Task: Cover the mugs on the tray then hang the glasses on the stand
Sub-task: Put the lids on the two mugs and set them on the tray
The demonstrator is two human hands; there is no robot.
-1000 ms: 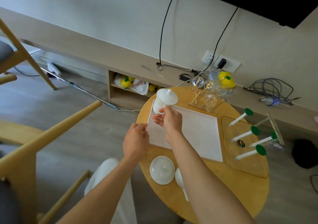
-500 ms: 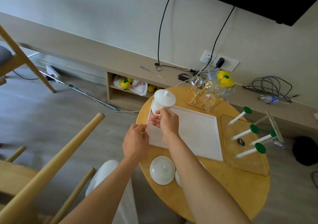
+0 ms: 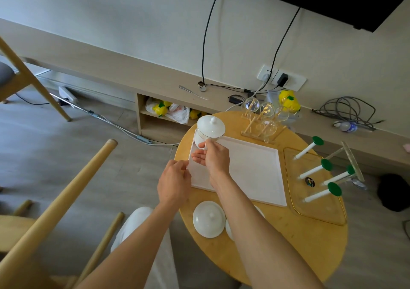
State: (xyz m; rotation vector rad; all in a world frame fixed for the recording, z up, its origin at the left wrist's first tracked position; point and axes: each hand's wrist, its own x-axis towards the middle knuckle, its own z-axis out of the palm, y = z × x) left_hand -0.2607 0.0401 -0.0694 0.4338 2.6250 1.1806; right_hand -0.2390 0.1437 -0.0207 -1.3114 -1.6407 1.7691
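Observation:
A white lidded mug (image 3: 209,129) stands at the far left corner of the white tray (image 3: 255,169). My right hand (image 3: 214,159) grips the mug's handle from the near side. My left hand (image 3: 174,183) pinches the tray's left edge. Two white lids lie on the round wooden table near me: one (image 3: 208,218) in full view, the other (image 3: 229,224) mostly hidden under my right forearm. Several clear glasses (image 3: 265,116) sit on a wooden rack (image 3: 250,131) at the table's far side. A stand with green-tipped white pegs (image 3: 321,171) lies in a clear tray (image 3: 315,202) on the right.
The round wooden table (image 3: 299,244) stands against a low wall shelf (image 3: 173,93) with cables and a water bottle (image 3: 346,126). Yellow toys (image 3: 288,99) sit behind the glasses. Wooden chair parts (image 3: 55,200) rise at the left.
The view has shifted slightly and the chair rail moved in frame. My right hand stays on the mug, which sits a little lower on the tray corner. My left hand keeps hold of the tray.

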